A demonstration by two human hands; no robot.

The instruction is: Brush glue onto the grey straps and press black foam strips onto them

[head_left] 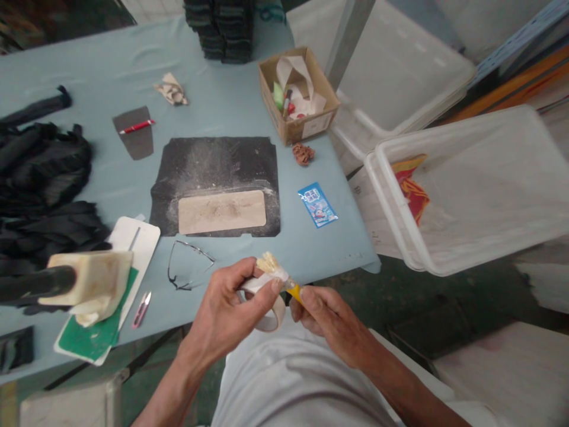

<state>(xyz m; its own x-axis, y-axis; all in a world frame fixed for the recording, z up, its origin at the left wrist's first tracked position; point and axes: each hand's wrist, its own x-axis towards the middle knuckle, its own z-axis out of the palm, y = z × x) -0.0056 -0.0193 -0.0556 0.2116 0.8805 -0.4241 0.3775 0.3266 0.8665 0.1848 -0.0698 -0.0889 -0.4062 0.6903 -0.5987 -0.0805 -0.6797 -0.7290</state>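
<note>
Brush point(295, 292) is held in the air in front of the person's torso, just off the near edge of the table point(102, 83), pale bristles pointing up and away. Right hand point(331, 317): fingers closed round the yellow handle, low down, which leaves the bristle end exposed and probably steadies it. Left hand point(231, 302): closed on a white tape roll point(278, 314), thumb pressing by the base of the bristles, where white tape lies against the brush; the press presumably keeps the tape snug. Whether the tape makes a full turn cannot be told. Both hands meet close together, likely because roll and brush need to stay near each other while tape joins them. On the table beyond: a beige strip point(222, 212) lies flat along the near part of a dusty black mat point(213, 163); the mat possibly shields the cloth beneath from residue. Eyeglasses point(172, 279) sit nearer the person, left of the hands, with pink-handled snips point(141, 310) farther left, apparently within easy reach. A blue sachet point(317, 206) rests right of the mat, near the table's right edge.
</note>
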